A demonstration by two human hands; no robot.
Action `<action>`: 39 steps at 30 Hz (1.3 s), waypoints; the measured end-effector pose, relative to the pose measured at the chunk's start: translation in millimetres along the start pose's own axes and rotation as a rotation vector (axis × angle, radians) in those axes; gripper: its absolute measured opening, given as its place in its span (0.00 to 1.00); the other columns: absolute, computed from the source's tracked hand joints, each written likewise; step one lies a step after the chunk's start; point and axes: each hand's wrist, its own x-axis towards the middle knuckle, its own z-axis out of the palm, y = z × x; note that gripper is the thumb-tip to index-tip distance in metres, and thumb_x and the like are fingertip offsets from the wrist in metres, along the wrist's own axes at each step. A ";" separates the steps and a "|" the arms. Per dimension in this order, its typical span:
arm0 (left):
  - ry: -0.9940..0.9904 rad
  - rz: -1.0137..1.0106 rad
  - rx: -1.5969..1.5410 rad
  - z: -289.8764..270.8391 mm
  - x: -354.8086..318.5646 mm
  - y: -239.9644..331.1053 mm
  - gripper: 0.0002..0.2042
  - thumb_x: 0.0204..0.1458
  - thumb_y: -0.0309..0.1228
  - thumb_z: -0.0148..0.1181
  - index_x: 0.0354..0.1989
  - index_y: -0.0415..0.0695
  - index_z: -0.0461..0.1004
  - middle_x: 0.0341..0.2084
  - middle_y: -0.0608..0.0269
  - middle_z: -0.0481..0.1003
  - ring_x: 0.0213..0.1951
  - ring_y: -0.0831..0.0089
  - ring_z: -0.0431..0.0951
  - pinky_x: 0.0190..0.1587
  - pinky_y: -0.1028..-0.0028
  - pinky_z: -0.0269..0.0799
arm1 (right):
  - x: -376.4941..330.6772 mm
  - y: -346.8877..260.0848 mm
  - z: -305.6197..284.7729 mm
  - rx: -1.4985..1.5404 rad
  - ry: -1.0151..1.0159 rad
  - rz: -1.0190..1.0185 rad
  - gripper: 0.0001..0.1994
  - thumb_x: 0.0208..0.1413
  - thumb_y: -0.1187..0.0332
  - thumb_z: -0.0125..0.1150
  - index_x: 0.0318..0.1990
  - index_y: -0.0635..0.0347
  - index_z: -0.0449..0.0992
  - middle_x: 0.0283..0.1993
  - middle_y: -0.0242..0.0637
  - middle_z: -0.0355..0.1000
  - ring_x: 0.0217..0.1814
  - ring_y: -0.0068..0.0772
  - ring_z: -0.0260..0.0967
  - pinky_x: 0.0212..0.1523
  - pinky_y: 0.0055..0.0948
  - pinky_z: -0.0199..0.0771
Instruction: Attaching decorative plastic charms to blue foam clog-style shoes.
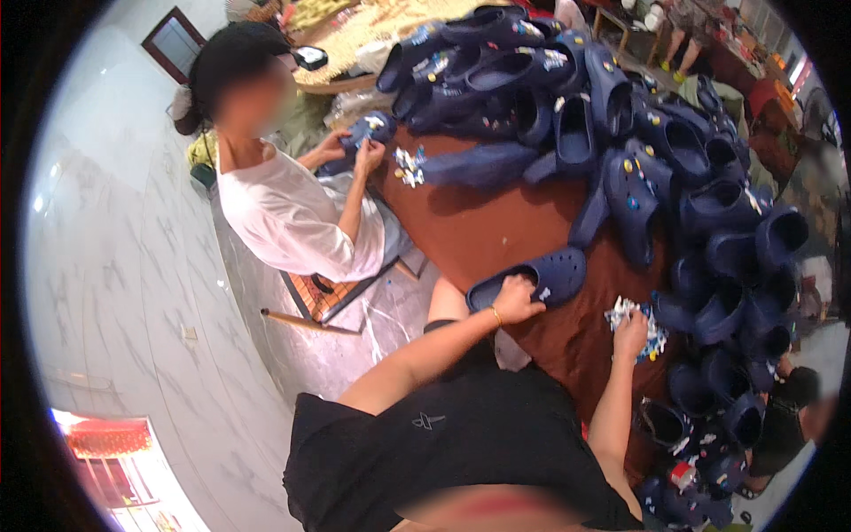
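Left hand (519,301): fingers gripping dark-blue perforated foam clog (562,271). Right hand (630,337): fingers touching small multicoloured charms (656,340) lying beneath them; grip unclear.

Navy clog (565,273); brown table (496,226); black shirt (461,452); white, grey-veined wall (133,257).

Marbled wall (133,222), woven chair (306,295), brown frame (174,44)

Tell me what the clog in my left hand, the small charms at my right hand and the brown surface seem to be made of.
Clog: probably moulded foam or soft plastic, matte navy, judging by its thick, one-piece walls and round holes.
Charms: likely plastic or rubber, given their bright colours; finish too small to tell.
Brown surface: perhaps cloth or sheeting; soft sheen, faint creases.
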 end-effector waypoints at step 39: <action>-0.178 0.177 -0.159 -1.6 -5.3 7.3 0.24 0.48 0.51 0.58 0.27 0.36 0.74 0.30 0.46 0.73 0.41 0.51 0.71 0.48 0.59 0.60 | 115.7 -169.4 17.2 -0.107 -1.059 -0.241 0.26 0.38 0.58 0.74 0.41 0.69 0.76 0.44 0.54 0.74 0.48 0.51 0.72 0.47 0.40 0.72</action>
